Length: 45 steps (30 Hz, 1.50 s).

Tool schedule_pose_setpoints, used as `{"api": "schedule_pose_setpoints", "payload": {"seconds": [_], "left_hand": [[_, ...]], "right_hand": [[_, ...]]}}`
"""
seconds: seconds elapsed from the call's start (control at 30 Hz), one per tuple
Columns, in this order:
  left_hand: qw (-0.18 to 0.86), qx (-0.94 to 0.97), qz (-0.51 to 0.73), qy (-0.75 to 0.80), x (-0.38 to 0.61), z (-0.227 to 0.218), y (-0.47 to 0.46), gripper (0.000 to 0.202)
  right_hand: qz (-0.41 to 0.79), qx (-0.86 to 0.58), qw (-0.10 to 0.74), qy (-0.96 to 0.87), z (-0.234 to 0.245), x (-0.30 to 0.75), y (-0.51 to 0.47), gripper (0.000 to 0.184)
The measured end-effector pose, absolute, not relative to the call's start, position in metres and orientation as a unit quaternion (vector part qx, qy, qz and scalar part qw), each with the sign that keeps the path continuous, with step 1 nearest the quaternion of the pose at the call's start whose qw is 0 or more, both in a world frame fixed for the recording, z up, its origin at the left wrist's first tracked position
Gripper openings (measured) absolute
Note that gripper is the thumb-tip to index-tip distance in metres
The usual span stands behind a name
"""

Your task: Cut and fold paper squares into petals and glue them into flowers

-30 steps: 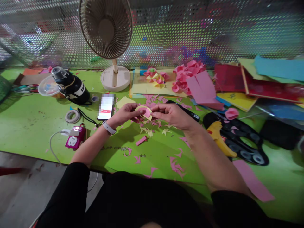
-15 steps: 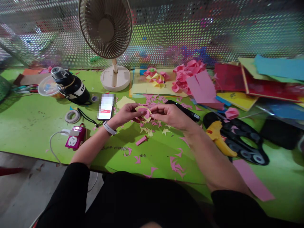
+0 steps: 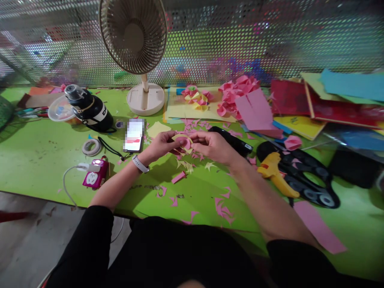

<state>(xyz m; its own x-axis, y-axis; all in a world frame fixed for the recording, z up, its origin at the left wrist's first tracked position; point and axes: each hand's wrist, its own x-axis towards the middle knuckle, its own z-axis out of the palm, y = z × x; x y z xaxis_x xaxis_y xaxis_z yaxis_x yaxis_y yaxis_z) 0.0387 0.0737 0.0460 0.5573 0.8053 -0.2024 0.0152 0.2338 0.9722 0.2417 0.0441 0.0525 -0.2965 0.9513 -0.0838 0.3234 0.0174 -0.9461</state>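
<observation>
A small yellow-and-pink paper flower (image 3: 186,142) is held up over the green table (image 3: 126,224) between both hands. My left hand (image 3: 162,145) pinches it from the left, the thumb lying over its pink middle. From the right, my right hand (image 3: 210,145) grips its edge between thumb and fingers, which partly hide it. Pink paper scraps (image 3: 221,209) and yellow scraps (image 3: 210,165) lie scattered below. A short pink paper strip (image 3: 179,177) sits just under the hands.
At the back stand a fan (image 3: 145,99), a black bottle (image 3: 95,114) and a pile of pink paper flowers (image 3: 240,86). A phone (image 3: 134,136), tape roll (image 3: 91,147) and pink power adapter (image 3: 95,174) are left. On the right lie a yellow glue gun (image 3: 274,170) and coloured paper sheets (image 3: 354,86).
The paper flower has tilted slightly between my fingers, and my right hand has shifted a little. Both hands keep their hold; the things on the table stay put.
</observation>
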Motion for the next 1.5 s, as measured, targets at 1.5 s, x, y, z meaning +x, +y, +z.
{"api": "schedule_pose_setpoints", "payload": {"seconds": [1.5], "left_hand": [[0.652, 0.556, 0.346, 0.382, 0.044, 0.029, 0.070, 0.047]], "right_hand": [[0.604, -0.409, 0.309, -0.609, 0.037, 0.244, 0.055, 0.041]]}}
